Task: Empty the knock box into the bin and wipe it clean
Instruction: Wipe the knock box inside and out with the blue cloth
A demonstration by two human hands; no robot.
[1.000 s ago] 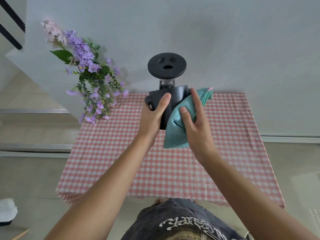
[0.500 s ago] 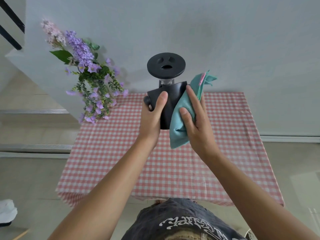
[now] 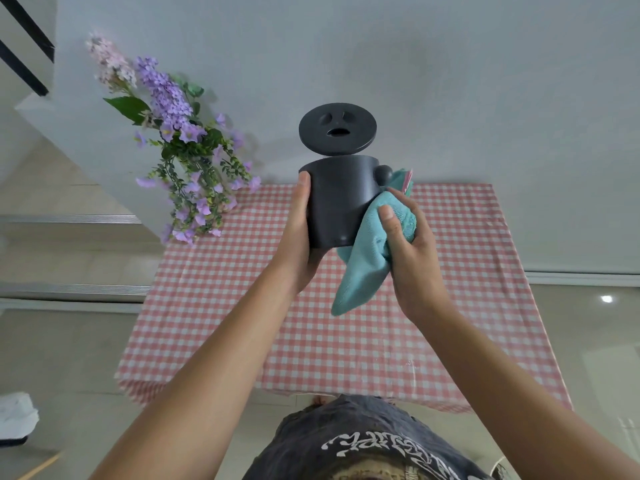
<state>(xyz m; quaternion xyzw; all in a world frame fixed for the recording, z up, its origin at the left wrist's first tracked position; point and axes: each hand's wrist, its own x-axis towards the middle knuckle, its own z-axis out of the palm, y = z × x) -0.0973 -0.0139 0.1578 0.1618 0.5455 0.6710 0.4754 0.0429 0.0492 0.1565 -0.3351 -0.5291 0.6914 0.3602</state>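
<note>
Wipe stage, prob near done: left hand [image 3: 300, 237] grips knock box [image 3: 337, 199] above table's [image 3: 242, 341] far edge, right hand [image 3: 408, 244] clenches cloth [image 3: 363, 265] against its side; bin unseen.

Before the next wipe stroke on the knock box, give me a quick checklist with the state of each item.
1. Left hand grips the knock box by its side: ok.
2. Right hand holds the teal cloth: ok.
3. Cloth touches the box's right side: ok.
4. Box held above the checked tablecloth, clear of the flowers: ok.
5. Inside emptied of grounds: cannot tell, interior hidden.
6. Bin within reach: cannot tell, none in view.
</note>
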